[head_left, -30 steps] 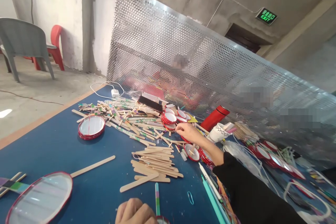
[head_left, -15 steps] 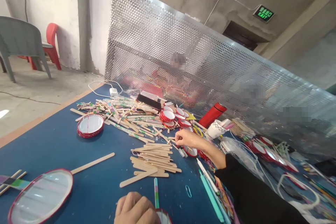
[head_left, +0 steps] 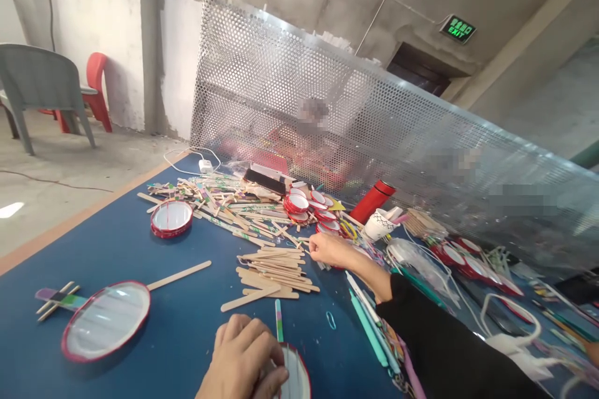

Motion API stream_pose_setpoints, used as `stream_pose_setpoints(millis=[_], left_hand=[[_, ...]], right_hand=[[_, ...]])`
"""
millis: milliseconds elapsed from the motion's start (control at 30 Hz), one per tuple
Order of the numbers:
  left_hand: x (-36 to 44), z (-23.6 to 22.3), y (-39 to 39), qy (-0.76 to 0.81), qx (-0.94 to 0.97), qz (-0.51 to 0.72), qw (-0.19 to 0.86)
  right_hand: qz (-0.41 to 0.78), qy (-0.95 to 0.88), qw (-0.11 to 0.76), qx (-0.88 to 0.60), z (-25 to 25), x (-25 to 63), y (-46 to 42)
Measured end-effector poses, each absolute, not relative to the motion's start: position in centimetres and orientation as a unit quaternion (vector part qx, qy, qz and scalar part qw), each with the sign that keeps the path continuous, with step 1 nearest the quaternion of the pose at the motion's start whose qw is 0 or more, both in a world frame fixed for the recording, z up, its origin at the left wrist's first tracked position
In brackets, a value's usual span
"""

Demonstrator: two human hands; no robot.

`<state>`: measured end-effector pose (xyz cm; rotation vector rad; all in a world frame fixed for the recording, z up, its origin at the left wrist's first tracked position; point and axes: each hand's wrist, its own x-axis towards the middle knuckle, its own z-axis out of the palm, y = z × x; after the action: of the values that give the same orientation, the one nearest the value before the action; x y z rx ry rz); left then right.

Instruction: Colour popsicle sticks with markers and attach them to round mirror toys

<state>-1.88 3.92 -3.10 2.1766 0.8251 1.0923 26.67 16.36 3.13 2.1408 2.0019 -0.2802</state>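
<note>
Over the blue table point(head_left: 180, 343), our left hand point(head_left: 246, 355) curls at 1 red-rimmed disc point(head_left: 297, 371), right hand point(head_left: 330, 250) bunched near sticks point(head_left: 276, 269); grips, we can't tell.

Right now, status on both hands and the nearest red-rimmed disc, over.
Left hand partly hiding red-rimmed disc. Right hand curled, grip unclear. Wooden sticks between hands.

Sticks point(head_left: 276, 271) look like matt wood, panel point(head_left: 365, 112) shiny perf metal
</note>
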Motion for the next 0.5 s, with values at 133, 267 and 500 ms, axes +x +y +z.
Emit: stream_pose_setpoints(millis=[133, 267, 500], left_hand=[[-1.8, -3.4, 4.0, 0.324, 0.803, 0.407, 0.290], [-1.6, -3.5, 4.2, 0.340, 0.789, 0.417, 0.294], [-1.8, -3.0, 5.0, 0.385, 0.734, 0.449, 0.335]], right_hand=[[-0.093, 0.675, 0.038, 0.731, 3.7, 26.8, 16.0], [-0.120, 0.689, -0.060, 0.713, 5.1, 26.2, 14.2], [-0.168, 0.764, -0.192, 0.592, 5.8, 19.8, 5.5]])
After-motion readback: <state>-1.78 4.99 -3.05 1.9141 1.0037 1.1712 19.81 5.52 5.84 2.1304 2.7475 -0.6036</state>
